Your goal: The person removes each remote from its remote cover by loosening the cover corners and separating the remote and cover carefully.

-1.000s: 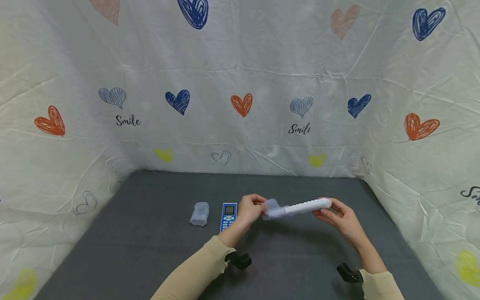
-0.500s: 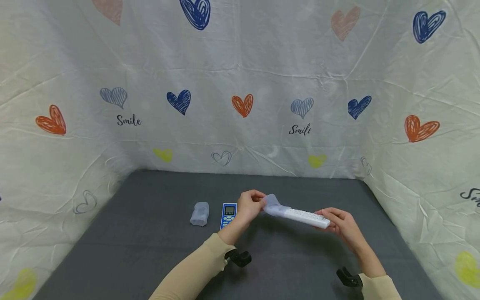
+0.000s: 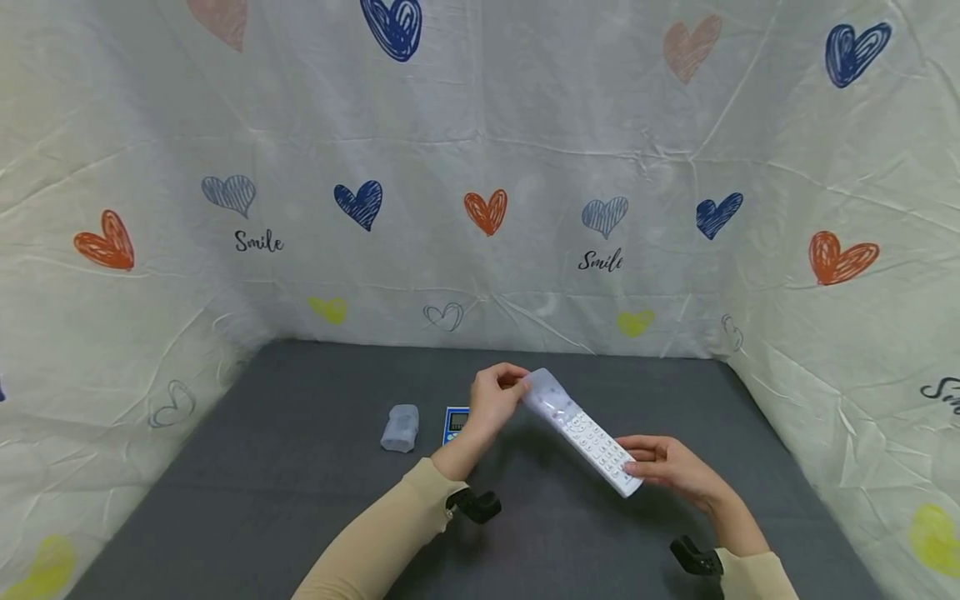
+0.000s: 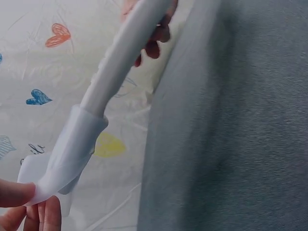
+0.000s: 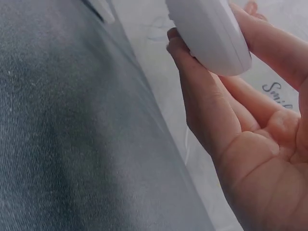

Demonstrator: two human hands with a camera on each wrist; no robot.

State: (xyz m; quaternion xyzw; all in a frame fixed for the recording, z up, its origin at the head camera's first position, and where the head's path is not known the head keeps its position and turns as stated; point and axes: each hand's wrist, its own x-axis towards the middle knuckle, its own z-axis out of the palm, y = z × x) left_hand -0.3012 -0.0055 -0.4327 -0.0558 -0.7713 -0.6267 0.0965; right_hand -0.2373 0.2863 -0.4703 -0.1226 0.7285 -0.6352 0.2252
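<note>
Head view: a clear sleeve (image 3: 542, 390) covers the remote's (image 3: 596, 450) far end; remote slants toward the right hand (image 3: 671, 469), which grips its near end, left hand (image 3: 495, 400) pinching the sleeve.

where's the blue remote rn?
Head view: the blue remote lies on the grey table, left of centre, partly hidden behind the left hand, right of the clear cover.

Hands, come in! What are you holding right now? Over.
Left hand pinches clear cover on far end of white remote. Right hand grips near end. Both held above grey table. Nothing in the way.
</note>
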